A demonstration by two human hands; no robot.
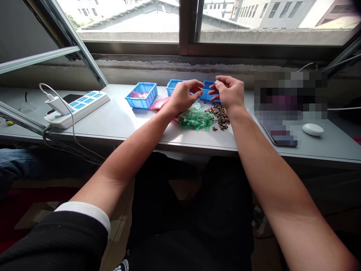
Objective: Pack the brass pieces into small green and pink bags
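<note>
My left hand (186, 95) is above the green plastic bags (197, 117), its thumb and fingers curled toward each other; whatever lies between the fingertips is too small to make out. Facing it across a narrow gap, my right hand (230, 93) has its fingers bent but apart, and no held thing shows in it. Below the right hand spreads a pile of small brownish metal pieces, perhaps screws (221, 116). Behind the hands stand a blue bin (208, 84) and another blue bin (172, 83), both partly hidden. A pink plastic bag (158, 103) lies left of my left hand.
A third blue bin (142, 103) at the left holds pink bags. Farther left lies a white power strip (81, 109) with a plugged-in charger (58, 103) and cable. At the right are a phone-like dark slab (282, 139) and a white rounded object (313, 130). A window borders the table's back.
</note>
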